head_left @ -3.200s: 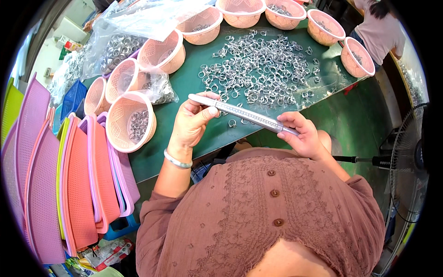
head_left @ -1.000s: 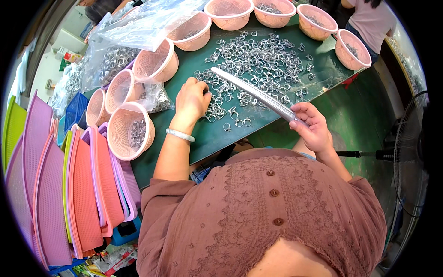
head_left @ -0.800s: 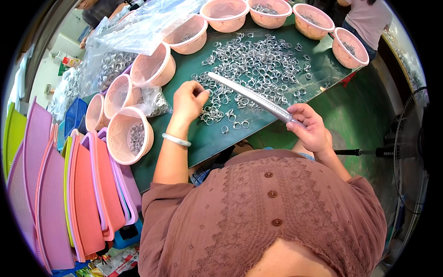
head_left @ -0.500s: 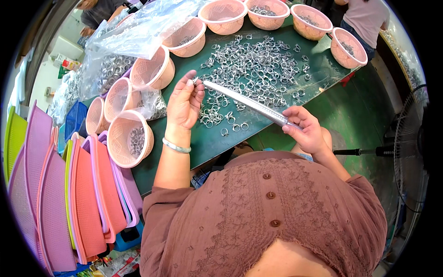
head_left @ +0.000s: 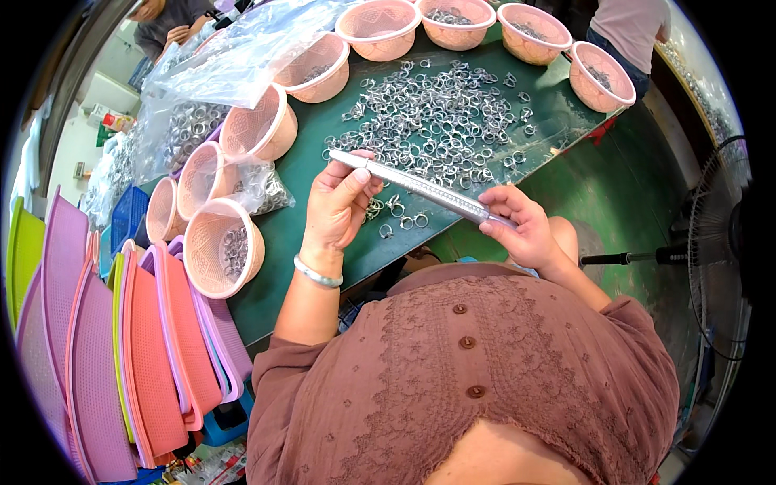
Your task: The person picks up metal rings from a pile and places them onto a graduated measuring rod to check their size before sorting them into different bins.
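Observation:
My right hand (head_left: 524, 226) grips the thick end of a silver ring mandrel (head_left: 428, 191), a tapered metal stick with markings along it. The mandrel slants up to the left over the near part of the green table (head_left: 323, 279). At its thin end my left hand (head_left: 336, 208), with a pale bangle on the wrist, pinches a small silver ring (head_left: 369, 163) that sits around the stick. The thumb and fingers partly hide this ring. Behind the mandrel lies a wide pile of loose silver rings (head_left: 436, 113), with several stray ones nearer the table edge.
Several pink baskets (head_left: 224, 246), many with rings inside, line the table's left and far sides. Clear plastic bags (head_left: 263, 187) lie among them. Coloured plastic baskets (head_left: 162, 339) are stacked at left. A black fan (head_left: 715, 242) stands at right. Other people are beyond the table.
My left hand has moved right and down, and the mandrel's thin end now passes through the ring, beyond my fingers. My right hand has shifted slightly left, still gripping the thick end.

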{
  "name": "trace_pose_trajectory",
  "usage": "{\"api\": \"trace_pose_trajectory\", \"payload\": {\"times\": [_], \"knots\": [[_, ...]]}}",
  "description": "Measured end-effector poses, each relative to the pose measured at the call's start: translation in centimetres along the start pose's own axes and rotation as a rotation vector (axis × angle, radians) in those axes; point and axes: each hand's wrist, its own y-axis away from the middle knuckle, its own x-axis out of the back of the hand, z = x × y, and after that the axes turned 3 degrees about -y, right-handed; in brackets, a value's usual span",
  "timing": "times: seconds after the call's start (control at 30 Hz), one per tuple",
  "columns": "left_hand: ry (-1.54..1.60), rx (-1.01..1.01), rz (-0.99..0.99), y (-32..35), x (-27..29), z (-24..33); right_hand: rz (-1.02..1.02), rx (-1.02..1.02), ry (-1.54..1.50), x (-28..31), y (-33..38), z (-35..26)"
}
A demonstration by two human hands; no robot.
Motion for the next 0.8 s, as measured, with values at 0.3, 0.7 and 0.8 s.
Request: {"api": "trace_pose_trajectory", "payload": {"times": [0.3,0.7,0.8], "knots": [[-0.086,-0.021,-0.047,0.6,0.2,0.5,-0.013,0.023,0.027,-0.1,0.3,-0.3],[-0.092,-0.121,0.071,1.6,-0.9,1.2,-0.054,0.02,0.013,-0.6,0.3,-0.7],[0.003,-0.263,0.1,1.7,-0.4,3.4,-0.071,0.049,0.036,-0.7,0.2,-1.2]]}}
